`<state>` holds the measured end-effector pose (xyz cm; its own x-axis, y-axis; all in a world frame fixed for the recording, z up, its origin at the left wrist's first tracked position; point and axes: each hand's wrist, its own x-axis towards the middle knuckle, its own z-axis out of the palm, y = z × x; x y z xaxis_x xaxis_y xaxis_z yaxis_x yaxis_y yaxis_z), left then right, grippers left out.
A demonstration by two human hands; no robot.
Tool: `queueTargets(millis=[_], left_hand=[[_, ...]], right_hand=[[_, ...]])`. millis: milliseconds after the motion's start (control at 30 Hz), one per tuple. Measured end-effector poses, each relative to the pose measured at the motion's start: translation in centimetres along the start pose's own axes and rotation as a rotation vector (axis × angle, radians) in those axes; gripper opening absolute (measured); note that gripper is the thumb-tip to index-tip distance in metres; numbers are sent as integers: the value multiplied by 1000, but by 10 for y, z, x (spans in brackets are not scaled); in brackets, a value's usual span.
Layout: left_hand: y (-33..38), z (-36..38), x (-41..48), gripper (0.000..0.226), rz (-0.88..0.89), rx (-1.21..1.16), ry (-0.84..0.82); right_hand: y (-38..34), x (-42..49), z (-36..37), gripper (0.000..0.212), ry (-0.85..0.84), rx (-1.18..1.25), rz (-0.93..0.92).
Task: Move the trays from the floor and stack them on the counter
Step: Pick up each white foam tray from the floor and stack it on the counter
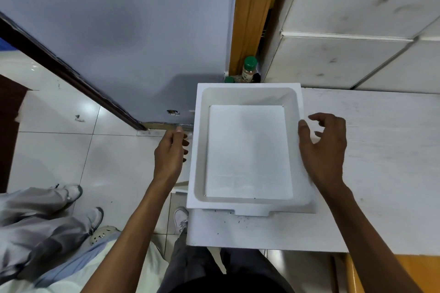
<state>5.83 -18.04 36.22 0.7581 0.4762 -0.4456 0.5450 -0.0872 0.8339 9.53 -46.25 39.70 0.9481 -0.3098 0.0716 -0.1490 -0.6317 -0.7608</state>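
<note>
White foam-like tray point(247, 150) sits on the white surface point(381, 162), at its left end, open side up. Its left rim overhangs the surface edge, above the tiled floor point(59, 150). Under its near edge a second white rim shows, offset toward the right, so it appears to rest on another tray; how many lie beneath cannot be told.

Left hand point(169, 157): at the tray's left rim, fingers curled close together against or just beside the edge; contact not certain. Right hand point(326, 150): thumb at the right rim, fingers spread and lifted off, holding nothing.

Risks, as judged:
- Overhang on the left. If the left hand lets go with the tray this far out, or further trays load that side, the stack could tip toward the floor.
- Misalignment with the tray beneath. Not nested squarely, so the top one may rock or slide when the next is set on.
- Green-capped spice bottle point(248, 68) stands just behind the tray's far edge; pushing the tray back to square it could knock it over.
- Another person's feet point(95, 219) are near the drop zone.
</note>
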Motion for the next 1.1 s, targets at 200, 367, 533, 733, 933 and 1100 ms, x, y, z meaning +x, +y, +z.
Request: queueTargets(millis=[200,367,533,733,933,1100], left_hand=[[9,-38,7,26,80,5,8],[2,-90,26,29,68,-12,77],[-24,-143,60,28,34,3,119],[-75,-170,109,36,-61,0,95],[-146,-166,172,36,-128,31,33],[-222,-151,235,33,-153,75,12]], right_hand=[[-55,-11,46,24,-79,97,-64],[-97,-34,103,19,-189,140,-91],[-138,-65,169,23,-304,160,-79],[-161,-97,257,23,-364,155,-131],[-124,-106,360,16,-341,152,21],[-52,-110,428,18,-282,135,180]])
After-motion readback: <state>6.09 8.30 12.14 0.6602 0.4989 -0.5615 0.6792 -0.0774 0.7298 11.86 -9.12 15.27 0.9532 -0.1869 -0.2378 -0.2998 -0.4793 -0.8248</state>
